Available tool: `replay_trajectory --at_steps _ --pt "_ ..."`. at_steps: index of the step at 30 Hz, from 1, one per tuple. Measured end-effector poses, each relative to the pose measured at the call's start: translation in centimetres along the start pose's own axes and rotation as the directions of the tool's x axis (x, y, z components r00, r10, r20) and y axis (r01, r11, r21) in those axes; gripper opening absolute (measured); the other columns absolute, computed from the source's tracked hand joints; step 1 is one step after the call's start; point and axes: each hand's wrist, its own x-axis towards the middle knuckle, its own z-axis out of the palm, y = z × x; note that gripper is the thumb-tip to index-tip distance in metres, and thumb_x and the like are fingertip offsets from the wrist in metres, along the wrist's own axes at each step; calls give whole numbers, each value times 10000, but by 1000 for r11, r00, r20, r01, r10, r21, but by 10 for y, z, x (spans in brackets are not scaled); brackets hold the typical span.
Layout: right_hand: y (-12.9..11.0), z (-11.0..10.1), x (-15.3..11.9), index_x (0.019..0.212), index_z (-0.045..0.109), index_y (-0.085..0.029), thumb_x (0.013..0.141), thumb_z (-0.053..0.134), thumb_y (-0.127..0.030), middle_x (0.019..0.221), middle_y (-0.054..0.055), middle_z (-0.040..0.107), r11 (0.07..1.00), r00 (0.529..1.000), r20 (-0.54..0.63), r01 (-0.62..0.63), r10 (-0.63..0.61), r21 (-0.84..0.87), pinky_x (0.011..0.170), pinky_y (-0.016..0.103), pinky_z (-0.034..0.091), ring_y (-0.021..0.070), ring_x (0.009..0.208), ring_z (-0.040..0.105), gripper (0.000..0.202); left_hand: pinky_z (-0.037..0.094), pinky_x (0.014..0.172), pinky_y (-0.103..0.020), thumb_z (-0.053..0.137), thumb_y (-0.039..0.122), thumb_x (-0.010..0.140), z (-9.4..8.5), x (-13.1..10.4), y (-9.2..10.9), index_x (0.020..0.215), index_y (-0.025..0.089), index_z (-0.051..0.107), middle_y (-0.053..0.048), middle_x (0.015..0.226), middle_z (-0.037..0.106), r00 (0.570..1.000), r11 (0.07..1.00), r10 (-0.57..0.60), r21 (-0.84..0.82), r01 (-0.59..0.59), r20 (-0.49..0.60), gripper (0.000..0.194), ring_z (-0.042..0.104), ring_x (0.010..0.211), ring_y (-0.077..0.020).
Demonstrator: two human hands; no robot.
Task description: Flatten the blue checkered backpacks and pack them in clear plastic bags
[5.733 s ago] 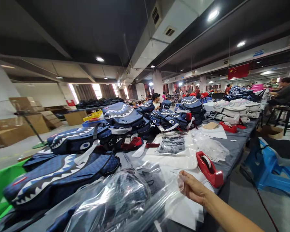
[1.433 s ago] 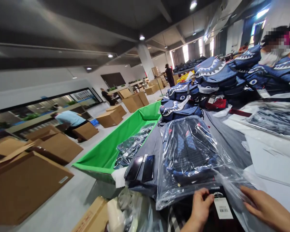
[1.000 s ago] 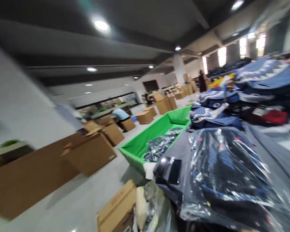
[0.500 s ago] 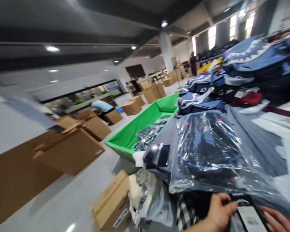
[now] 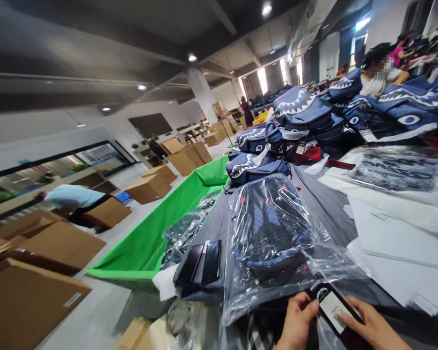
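Observation:
Both my hands hold a black hang tag (image 5: pixel 326 297) with a white barcode label, at the lower right. My left hand (image 5: pixel 298 318) pinches its left edge between thumb and fingers. My right hand (image 5: pixel 368 321) grips the other side, the thumb lying on the label. Just beyond them a dark blue backpack (image 5: pixel 273 228) lies on the grey-covered table (image 5: pixel 316 194) inside a clear plastic bag (image 5: pixel 237 296). The bag's loose end reaches toward my hands, and clear film shows beneath the tag.
Shark-face backpacks (image 5: pixel 295 109) are piled at the back. Left of the table is a green bin (image 5: pixel 131 248) with bagged items. Two phones (image 5: pixel 211 261) lie at the table's left edge. White sheets (image 5: pixel 394 233) lie right. Cardboard boxes (image 5: pixel 32 301) and a bending person (image 5: pixel 76 197) are farther left.
The view has swung to the right, bringing more backpacks and a seated person into sight. My hands still hold the tag, and my right thumb now rests on its label.

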Motion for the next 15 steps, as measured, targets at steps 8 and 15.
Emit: replay_trajectory --at_steps 8,15 --pt "-13 -16 -6 950 714 -190 816 660 -710 895 52 727 959 984 125 -152 125 239 822 316 551 244 844 691 539 518 895 -325 935 306 623 -11 -4 21 838 147 777 -73 839 772 990 919 -26 -387 77 136 311 717 806 -200" --pt "-27 -43 -5 875 733 -209 697 744 -699 880 51 718 991 999 -45 21 -27 -129 788 299 563 279 875 660 521 501 1017 -421 821 309 803 -15 -9 37 1100 146 776 -135 1021 783 941 928 52 -364 78 335 342 730 1020 -284"
